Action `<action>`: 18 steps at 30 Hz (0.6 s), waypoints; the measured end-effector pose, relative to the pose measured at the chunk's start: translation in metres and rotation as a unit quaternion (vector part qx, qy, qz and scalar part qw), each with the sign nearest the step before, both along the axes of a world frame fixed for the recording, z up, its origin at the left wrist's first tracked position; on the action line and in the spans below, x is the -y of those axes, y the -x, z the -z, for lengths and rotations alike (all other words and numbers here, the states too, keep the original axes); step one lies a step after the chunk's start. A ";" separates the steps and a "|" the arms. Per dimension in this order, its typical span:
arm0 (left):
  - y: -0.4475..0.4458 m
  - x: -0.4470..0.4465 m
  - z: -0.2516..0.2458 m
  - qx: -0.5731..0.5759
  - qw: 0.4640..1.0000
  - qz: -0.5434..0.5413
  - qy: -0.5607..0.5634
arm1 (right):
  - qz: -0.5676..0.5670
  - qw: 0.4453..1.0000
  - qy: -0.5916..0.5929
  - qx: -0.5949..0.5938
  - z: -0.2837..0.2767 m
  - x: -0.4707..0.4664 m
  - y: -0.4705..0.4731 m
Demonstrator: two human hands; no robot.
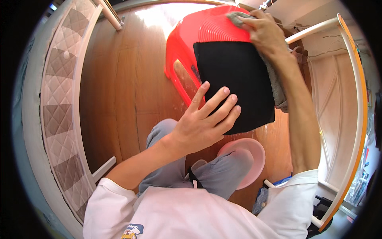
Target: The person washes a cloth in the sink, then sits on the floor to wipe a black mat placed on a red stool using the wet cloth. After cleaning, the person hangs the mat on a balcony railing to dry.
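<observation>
Before me stands a red plastic stool (186, 33) with curved ridges on its seat. A flat black sheet (238, 80), perhaps a mat or cloth, covers its near part. My left hand (206, 116) rests on the near left edge of this sheet, fingers spread and holding nothing. At the seat's far right edge, my right hand (264, 33) grips a bunched grey rag (237, 18) against the red surface. Another stretch of grey cloth (276, 86) shows along the sheet's right side, partly behind my forearm; I cannot tell whether it joins the rag.
A pink plastic basin (258, 155) sits on the wooden floor (119, 89), partly under my right knee. To the left runs a bed edge with a quilted mattress (59, 119). A white-and-orange frame (359, 104) curves along the right. A blue bag (261, 197) lies near my right elbow.
</observation>
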State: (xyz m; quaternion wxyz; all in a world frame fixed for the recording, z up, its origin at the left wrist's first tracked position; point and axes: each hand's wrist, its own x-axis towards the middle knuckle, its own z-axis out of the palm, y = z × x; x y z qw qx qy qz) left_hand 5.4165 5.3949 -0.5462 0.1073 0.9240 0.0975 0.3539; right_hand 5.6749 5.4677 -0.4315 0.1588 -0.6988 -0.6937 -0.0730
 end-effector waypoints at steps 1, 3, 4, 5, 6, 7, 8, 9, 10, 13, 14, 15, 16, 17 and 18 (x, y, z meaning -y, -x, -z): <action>0.000 -0.001 -0.001 0.008 1.000 -0.003 0.003 | 0.077 0.995 0.059 0.010 -0.009 -0.003 -0.003; 0.000 0.001 -0.001 0.002 1.000 -0.008 0.014 | -0.050 0.997 -0.041 -0.044 -0.017 0.010 0.002; -0.001 0.002 -0.002 0.003 1.000 -0.017 0.017 | -0.077 0.991 -0.068 -0.081 -0.014 0.021 0.007; -0.001 0.003 -0.002 -0.004 1.000 -0.014 0.009 | -0.151 0.986 -0.067 -0.033 -0.007 0.040 0.017; -0.001 0.003 -0.002 -0.002 1.000 -0.009 0.025 | -0.179 0.984 0.009 0.012 0.007 0.060 0.027; -0.001 0.004 -0.003 0.003 0.999 -0.012 0.030 | -0.232 0.972 0.021 -0.024 0.024 0.074 0.038; 0.000 0.003 -0.003 -0.005 0.999 -0.007 0.038 | -0.193 0.981 -0.021 -0.024 0.036 0.083 0.029; 0.002 0.002 -0.003 -0.012 0.999 -0.003 0.043 | -0.175 0.984 -0.020 0.015 0.046 0.090 0.016; 0.003 0.001 -0.003 -0.018 0.999 0.006 0.045 | -0.119 0.992 -0.037 -0.001 0.053 0.090 -0.008; 0.007 -0.002 -0.006 -0.042 0.997 0.023 0.058 | 0.007 0.997 -0.070 0.034 0.063 0.100 -0.100; 0.008 -0.003 -0.008 -0.047 0.997 0.028 0.055 | 0.087 0.995 -0.041 0.019 0.066 0.109 -0.128; 0.009 -0.003 -0.012 -0.038 0.997 0.032 0.053 | 0.151 0.988 0.023 0.029 0.073 0.121 -0.150; 0.009 -0.005 -0.018 -0.037 0.997 0.033 0.059 | 0.190 0.978 0.058 0.058 0.084 0.134 -0.165; 0.008 -0.007 -0.025 -0.035 0.997 0.041 0.056 | 0.218 0.971 0.099 0.022 0.100 0.150 -0.171; 0.009 -0.011 -0.034 -0.029 0.997 0.046 0.053 | 0.212 0.975 0.058 -0.034 0.118 0.165 -0.172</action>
